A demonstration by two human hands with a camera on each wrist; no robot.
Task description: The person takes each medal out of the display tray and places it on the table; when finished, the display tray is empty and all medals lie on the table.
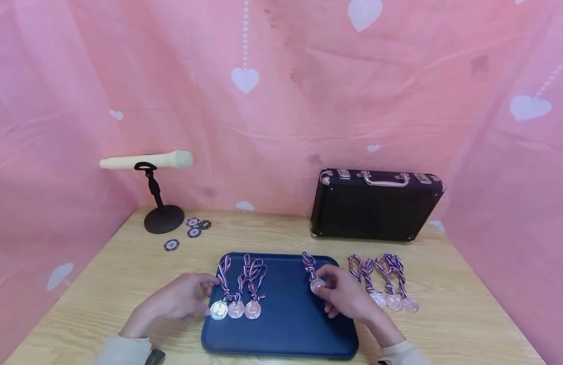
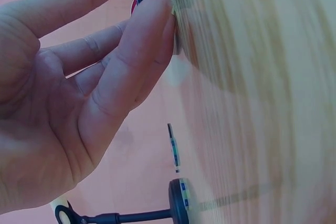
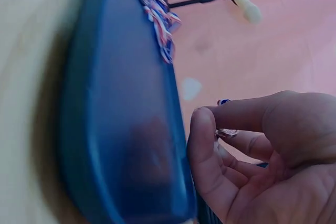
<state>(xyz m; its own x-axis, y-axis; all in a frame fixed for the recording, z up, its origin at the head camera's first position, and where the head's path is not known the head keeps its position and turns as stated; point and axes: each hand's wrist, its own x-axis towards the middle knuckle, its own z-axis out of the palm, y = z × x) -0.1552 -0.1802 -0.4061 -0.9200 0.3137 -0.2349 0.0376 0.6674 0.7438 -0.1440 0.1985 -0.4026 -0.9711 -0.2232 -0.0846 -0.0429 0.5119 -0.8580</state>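
My right hand (image 1: 347,294) pinches a medal (image 1: 317,285) between thumb and fingers, over the right part of a blue tray (image 1: 281,332). The medal's striped ribbon (image 1: 309,261) trails toward the tray's far edge. In the right wrist view, the fingers hide most of the medal. At the tray's left rim is my left hand (image 1: 183,296), fingertips right at the edge and fingers loosely bent. Just inside that rim lie a gold-looking medal (image 1: 218,310) and two paler ones, a middle medal (image 1: 236,309) and a right-hand medal (image 1: 252,309), ribbons pointing away from me.
Right of the tray, more ribboned medals (image 1: 393,302) lie in a row on the wooden table (image 1: 450,324). A black briefcase (image 1: 377,210) stands at the back right. At the back left are a white microphone (image 1: 146,160) on a black stand (image 1: 164,219) and several poker chips (image 1: 194,232).
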